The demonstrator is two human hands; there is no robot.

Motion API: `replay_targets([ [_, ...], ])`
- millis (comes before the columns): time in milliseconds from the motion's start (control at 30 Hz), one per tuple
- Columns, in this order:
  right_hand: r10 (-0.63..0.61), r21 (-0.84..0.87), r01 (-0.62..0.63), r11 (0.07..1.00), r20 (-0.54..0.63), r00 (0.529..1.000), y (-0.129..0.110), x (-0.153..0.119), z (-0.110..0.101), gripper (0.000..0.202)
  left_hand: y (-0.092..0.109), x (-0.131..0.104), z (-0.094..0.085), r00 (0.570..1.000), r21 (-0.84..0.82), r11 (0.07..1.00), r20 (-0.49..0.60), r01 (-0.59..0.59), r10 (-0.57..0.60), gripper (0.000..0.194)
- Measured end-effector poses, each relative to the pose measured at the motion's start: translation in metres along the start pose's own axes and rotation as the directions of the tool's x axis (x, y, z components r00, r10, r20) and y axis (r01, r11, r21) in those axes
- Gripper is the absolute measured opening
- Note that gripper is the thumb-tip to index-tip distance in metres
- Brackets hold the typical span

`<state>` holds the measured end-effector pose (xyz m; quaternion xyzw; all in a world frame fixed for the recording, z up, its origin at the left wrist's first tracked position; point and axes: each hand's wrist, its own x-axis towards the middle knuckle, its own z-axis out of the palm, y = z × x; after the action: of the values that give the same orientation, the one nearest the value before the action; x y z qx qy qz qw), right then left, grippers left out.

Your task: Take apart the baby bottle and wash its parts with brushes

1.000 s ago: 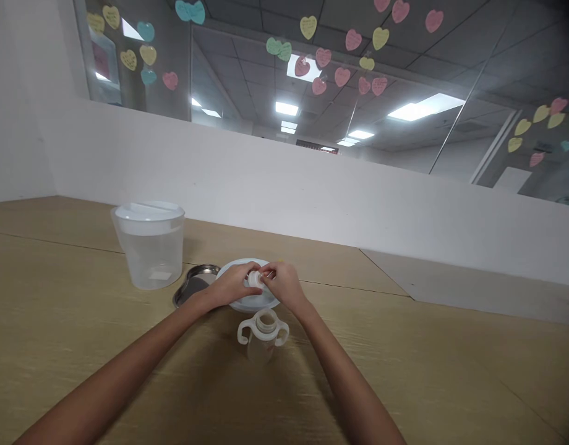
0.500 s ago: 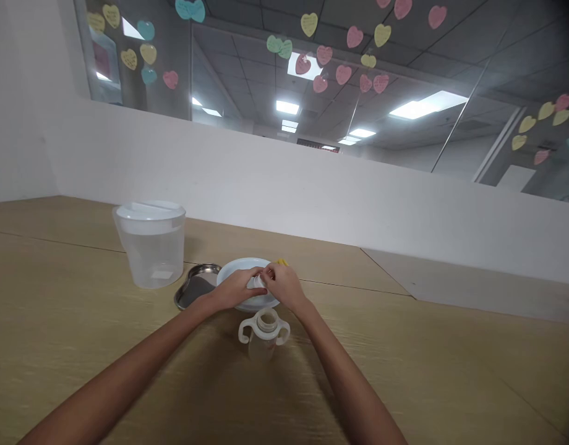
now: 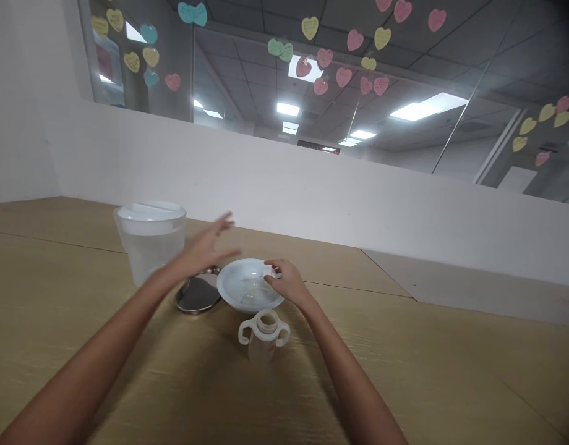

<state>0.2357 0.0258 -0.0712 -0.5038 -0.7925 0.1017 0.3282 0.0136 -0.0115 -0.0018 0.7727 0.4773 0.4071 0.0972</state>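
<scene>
My left hand (image 3: 205, 250) is raised above the metal tray (image 3: 198, 295), fingers spread and slightly blurred, with nothing in it. Over the right rim of a pale shallow bowl (image 3: 231, 295), my right hand (image 3: 288, 283) pinches a small white piece (image 3: 268, 272), mostly covered by the fingers. Clear water and some transparent item show inside the bowl, too faint to name. In front of the bowl stands a lidless baby bottle (image 3: 262, 347), upright, its two white handles curving out at the sides. Neither hand touches it.
A clear pitcher (image 3: 155, 250) with a white lid (image 3: 151, 211) stands at the left behind the tray, partly covered by my left forearm. The wooden table (image 3: 173, 383) meets a white wall (image 3: 266, 191); above is a glass window with heart-shaped notes.
My left hand has let go of the white piece and moved left and up, opening. The right hand stays over the bowl's edge with the piece. The bottle has not moved.
</scene>
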Motion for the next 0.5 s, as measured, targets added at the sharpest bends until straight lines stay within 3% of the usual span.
replay_targets([
  [67, 0.0, -0.023, 0.001, 1.0, 0.017, 1.0, 0.004, 0.0, 0.003, 0.032, -0.006, 0.0, -0.04, 0.965, 0.023, 1.0, -0.263, 0.021, -0.014, 0.072],
  [133, -0.001, -0.054, 0.003, 0.999, 0.035, 0.999, 0.008, 0.0, 0.007, 0.03, -0.021, -0.003, -0.074, 0.871, 0.062, 0.998, -0.492, 0.026, 0.008, 0.065],
  [200, 0.001, -0.091, 0.003, 0.996, 0.044, 0.999, 0.012, 0.0, 0.009, 0.03, -0.042, -0.007, -0.099, 0.791, 0.113, 0.975, -0.606, 0.192, -0.085, 0.067],
  [267, 0.008, -0.13, -0.002, 0.991, 0.045, 0.999, 0.014, -0.001, 0.011, 0.029, -0.064, -0.011, -0.114, 0.759, 0.193, 0.893, -0.614, 0.407, -0.214, 0.076],
  [367, 0.017, -0.189, -0.007, 0.982, 0.052, 0.999, 0.016, -0.001, 0.012, 0.029, -0.09, -0.014, -0.122, 0.765, 0.327, 0.75, -0.539, 0.576, -0.352, 0.107],
  [433, 0.019, -0.229, -0.004, 0.973, 0.065, 0.998, 0.016, -0.001, 0.012, 0.028, -0.102, -0.014, -0.121, 0.779, 0.352, 0.725, -0.48, 0.592, -0.403, 0.118],
  [500, 0.021, -0.268, 0.0, 0.963, 0.075, 0.997, 0.016, 0.0, 0.011, 0.028, -0.111, -0.012, -0.115, 0.825, 0.363, 0.77, -0.44, 0.524, -0.354, 0.118],
])
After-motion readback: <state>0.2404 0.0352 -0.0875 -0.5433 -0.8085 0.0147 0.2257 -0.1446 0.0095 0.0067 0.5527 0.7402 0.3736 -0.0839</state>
